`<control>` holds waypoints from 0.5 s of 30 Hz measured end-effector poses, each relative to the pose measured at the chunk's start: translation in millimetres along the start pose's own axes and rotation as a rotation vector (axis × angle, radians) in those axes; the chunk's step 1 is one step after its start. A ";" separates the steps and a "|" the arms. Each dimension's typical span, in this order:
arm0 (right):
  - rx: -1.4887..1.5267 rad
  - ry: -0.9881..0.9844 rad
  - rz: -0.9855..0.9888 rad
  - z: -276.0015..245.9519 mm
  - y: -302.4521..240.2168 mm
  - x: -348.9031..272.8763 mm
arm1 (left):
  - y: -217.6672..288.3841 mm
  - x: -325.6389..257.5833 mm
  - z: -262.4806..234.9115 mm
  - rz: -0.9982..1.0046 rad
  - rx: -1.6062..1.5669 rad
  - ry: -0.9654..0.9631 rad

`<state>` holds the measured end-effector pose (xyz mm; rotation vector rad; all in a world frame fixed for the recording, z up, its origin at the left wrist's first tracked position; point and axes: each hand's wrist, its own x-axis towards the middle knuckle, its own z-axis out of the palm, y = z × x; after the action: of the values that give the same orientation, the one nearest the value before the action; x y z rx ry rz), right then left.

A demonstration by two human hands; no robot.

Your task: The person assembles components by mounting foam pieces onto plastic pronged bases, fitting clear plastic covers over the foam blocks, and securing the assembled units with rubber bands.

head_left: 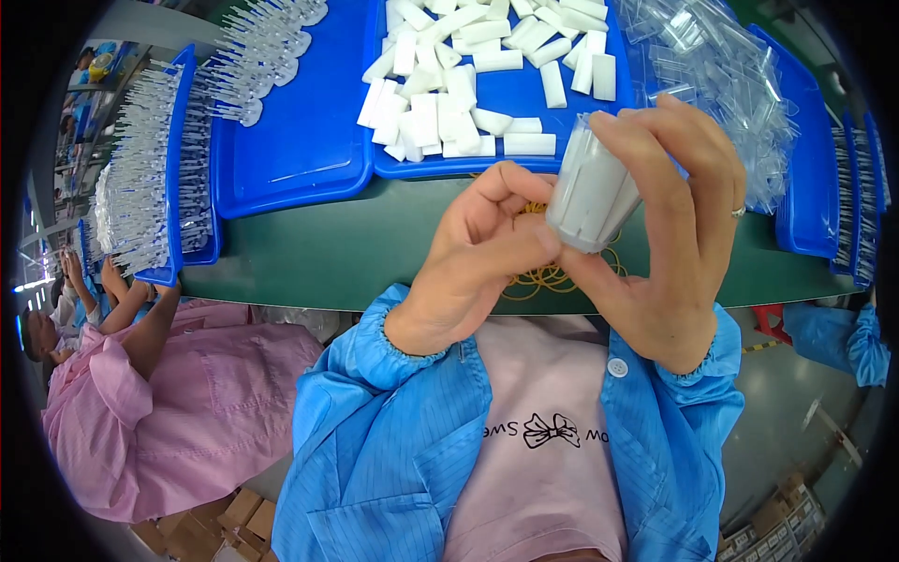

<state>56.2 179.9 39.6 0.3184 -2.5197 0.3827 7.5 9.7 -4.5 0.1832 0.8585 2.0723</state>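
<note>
Above the green tabletop (pixel 328 253), near its front edge, a greyish-white block in clear plastic (pixel 592 192) is held up in the right hand (pixel 688 244), whose thumb and fingers clamp it at base and top. A slim ring (pixel 738 213) circles one finger of that hand. The left hand (pixel 459 258) has its fingers curled and its thumb tip touching the block's lower left edge; whether it also grips, I cannot tell. Behind and beneath the hands lie thin yellow rubber bands (pixel 543 279) in a loose tangle.

Beyond them, a shallow blue plastic tray (pixel 515 94) carries many white oblong pieces (pixel 530 144). To its left, a second blue tray (pixel 300 122) holds rows of pale, stick-like parts (pixel 262 51); to the right, clear plastic sleeves (pixel 712 84) are heaped.

Under the open blue striped jacket (pixel 375 450), the pale pink shirt (pixel 534 487) bears a black bow print (pixel 551 431), flanked by upside-down black lettering partly covered by the jacket. Printing on the stacked boxes (pixel 787 515) at lower right is too small to read.
</note>
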 end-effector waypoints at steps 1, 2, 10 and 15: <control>0.048 0.015 0.001 1.3 1.0 0.6 | 0.5 0.6 -0.3 0.000 -0.002 0.000; 0.097 0.030 0.002 2.0 1.3 1.0 | 2.0 1.6 0.3 -0.012 -0.027 0.013; 0.074 -0.046 0.031 7.5 -11.0 3.0 | 20.4 14.8 12.3 -0.062 -0.060 0.062; 0.017 -0.058 -0.006 9.8 -13.3 7.6 | 34.7 24.1 7.2 -0.182 -0.034 -0.062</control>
<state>49.3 163.1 38.7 0.3483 -2.5726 0.3988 -27.5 18.3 18.8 0.1448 0.7724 1.9004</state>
